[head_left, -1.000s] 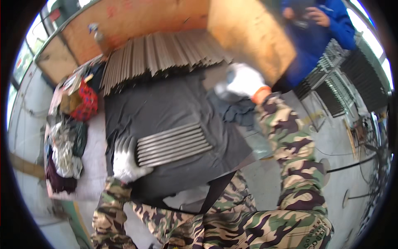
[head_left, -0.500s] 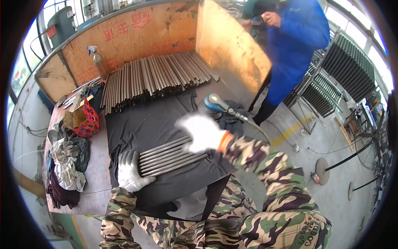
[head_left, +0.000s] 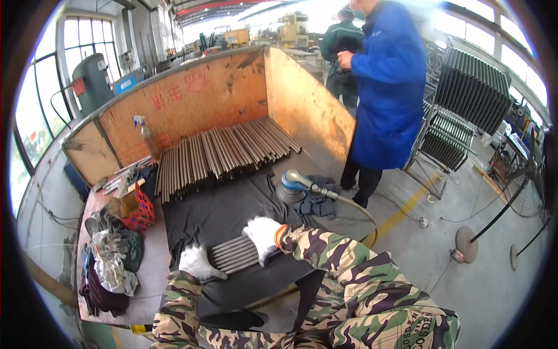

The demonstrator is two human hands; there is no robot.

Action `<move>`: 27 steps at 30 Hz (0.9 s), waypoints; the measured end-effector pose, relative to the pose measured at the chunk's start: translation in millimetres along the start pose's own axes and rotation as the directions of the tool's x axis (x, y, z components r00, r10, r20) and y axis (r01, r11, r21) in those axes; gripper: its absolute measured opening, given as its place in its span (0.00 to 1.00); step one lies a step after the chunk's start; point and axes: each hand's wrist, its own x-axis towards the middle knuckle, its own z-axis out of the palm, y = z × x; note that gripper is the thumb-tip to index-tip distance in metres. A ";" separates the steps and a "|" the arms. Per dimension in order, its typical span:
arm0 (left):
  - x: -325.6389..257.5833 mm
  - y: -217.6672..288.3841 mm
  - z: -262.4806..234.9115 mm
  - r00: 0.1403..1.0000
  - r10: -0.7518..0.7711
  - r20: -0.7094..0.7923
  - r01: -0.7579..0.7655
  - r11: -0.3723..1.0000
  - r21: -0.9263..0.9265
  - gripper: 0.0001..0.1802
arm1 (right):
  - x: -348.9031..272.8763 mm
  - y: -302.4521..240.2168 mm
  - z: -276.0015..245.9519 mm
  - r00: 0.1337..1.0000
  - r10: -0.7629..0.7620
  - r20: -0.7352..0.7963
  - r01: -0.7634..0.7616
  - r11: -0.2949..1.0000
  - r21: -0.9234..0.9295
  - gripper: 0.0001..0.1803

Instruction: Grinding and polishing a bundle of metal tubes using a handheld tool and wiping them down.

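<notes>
Draping bench (head_left: 154, 256) under rods (head_left: 235, 254): dark cloth (head_left: 203, 215); wooden panels (head_left: 226, 81), windows (head_left: 49, 93) beyond.

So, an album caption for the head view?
White-gloved left hand and right hand at opposite ends of grey metal rods on black cloth.

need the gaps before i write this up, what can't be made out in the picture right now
Head view:
- Rods: right ends, at least partly hidden by the right hand.
- Hose: far end, lost behind the right sleeve.
- Person in blue: top of head, cut off by the upper edge.
- Far machines: details, too small.
</notes>
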 end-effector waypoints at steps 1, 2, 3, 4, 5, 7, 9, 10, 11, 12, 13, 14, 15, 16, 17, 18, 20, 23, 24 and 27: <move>1.4 3.5 -0.6 1.000 0.007 0.009 -0.007 1.000 0.022 0.73 | -1.7 1.6 0.0 1.000 0.017 0.012 -0.017 0.999 0.027 0.52; -2.3 3.2 1.0 1.000 0.002 0.022 -0.003 0.999 0.047 0.73 | -1.7 -0.9 0.7 0.999 0.024 0.024 -0.025 0.998 0.059 0.51; -1.7 -2.8 15.2 0.997 0.034 -0.064 -0.030 0.998 0.063 0.69 | 2.1 -2.7 4.3 0.998 0.028 0.049 -0.032 0.997 0.075 0.49; -4.2 -4.1 15.7 0.997 0.034 -0.065 -0.030 0.997 0.065 0.69 | 0.1 -2.7 6.0 0.999 0.028 0.046 -0.032 0.997 0.076 0.49; -6.9 -4.8 15.2 0.996 0.025 -0.080 -0.021 0.999 0.042 0.66 | -2.6 -1.6 8.3 1.000 0.012 0.004 -0.012 0.996 0.088 0.48; -10.7 -7.3 19.4 0.983 0.058 -0.174 -0.049 0.997 0.054 0.58 | -4.7 -3.2 6.1 1.000 -0.012 -0.013 0.013 0.998 0.063 0.42; -10.9 -6.6 23.6 0.984 0.061 -0.168 -0.053 0.997 0.051 0.57 | -4.7 -10.7 2.0 1.000 0.000 0.027 -0.001 1.000 0.023 0.40; -11.6 -5.6 24.8 0.985 0.061 -0.163 -0.054 0.997 0.046 0.56 | -4.0 -12.3 1.5 0.998 0.011 0.068 -0.010 1.000 -0.017 0.38; -15.7 -5.4 22.1 0.986 0.071 -0.153 -0.067 0.997 0.033 0.52 | -2.4 -17.3 1.0 0.997 0.015 0.074 -0.014 1.000 -0.016 0.32; -17.1 -5.8 22.8 0.986 0.072 -0.150 -0.066 0.997 0.042 0.52 | -2.5 -20.4 -0.4 0.998 0.014 0.068 -0.014 1.000 -0.010 0.32; -18.9 -6.3 23.7 0.986 0.067 -0.153 -0.063 0.997 0.033 0.51 | -3.6 -24.2 -1.5 0.996 0.020 0.083 -0.020 1.000 -0.010 0.29; -19.4 -5.8 21.8 0.986 0.063 -0.156 -0.059 0.998 0.025 0.49 | -4.0 -27.2 -3.5 0.995 0.026 0.097 -0.025 1.000 -0.009 0.26; -17.7 1.0 21.4 0.985 0.077 -0.152 -0.074 0.997 0.026 0.45 | -3.1 -25.2 6.8 0.999 0.023 0.045 -0.022 1.000 -0.015 0.21; -16.2 3.4 21.2 0.985 0.084 -0.150 -0.080 0.996 0.031 0.45 | -4.5 -26.5 4.0 0.999 0.029 0.041 -0.029 1.000 -0.012 0.21; -15.1 4.9 21.4 0.987 0.081 -0.136 -0.076 0.996 0.045 0.44 | -5.6 -28.6 1.2 0.998 0.017 0.056 -0.016 1.000 -0.016 0.20; -14.7 6.8 20.9 0.989 0.077 -0.122 -0.071 0.996 0.060 0.43 | -5.5 -30.7 -2.3 0.998 0.004 0.070 -0.003 1.000 -0.019 0.20; -14.5 11.8 18.3 0.988 0.082 -0.133 -0.072 0.994 0.076 0.41 | -2.0 -33.4 -6.3 0.994 0.026 0.108 -0.021 0.999 -0.044 0.20; -15.6 15.8 19.3 0.994 0.058 -0.097 -0.047 0.992 0.115 0.42 | -1.2 -36.1 -5.2 0.985 0.045 0.164 -0.038 0.998 -0.048 0.18; -16.1 16.4 19.1 0.993 0.060 -0.100 -0.047 0.991 0.123 0.42 | -0.9 -36.4 -3.7 0.987 0.045 0.155 -0.039 0.998 -0.047 0.18; -19.4 16.8 20.7 0.986 0.094 -0.135 -0.073 0.986 0.151 0.41 | 0.0 -37.2 -6.7 0.976 0.058 0.212 -0.057 0.998 -0.008 0.18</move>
